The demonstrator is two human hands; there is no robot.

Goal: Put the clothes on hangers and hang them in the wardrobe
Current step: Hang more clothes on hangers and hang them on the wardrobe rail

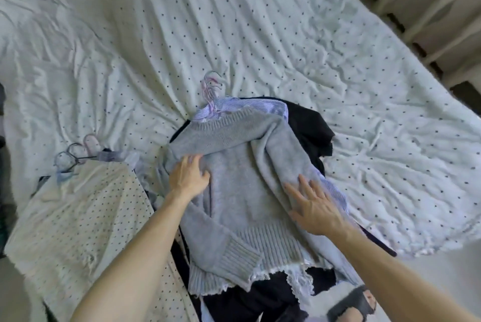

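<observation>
Left hand [188, 178] — fingers [193, 158] half under sweater [234, 191]

No text, label, brand, number or sign can be read. Only small dark dots are printed on the bedsheet [286, 35] and on the cream garment [86, 217]; no legible tag is shown on the grey sweater [234, 196].

Bedsheet [338, 61] open above, right of sweater pile [234, 191]; hangers [75, 157] crowd left.

Hangers [212, 89] — only hooks show; black garment [309, 123] mostly buried under sweater [234, 178].
</observation>
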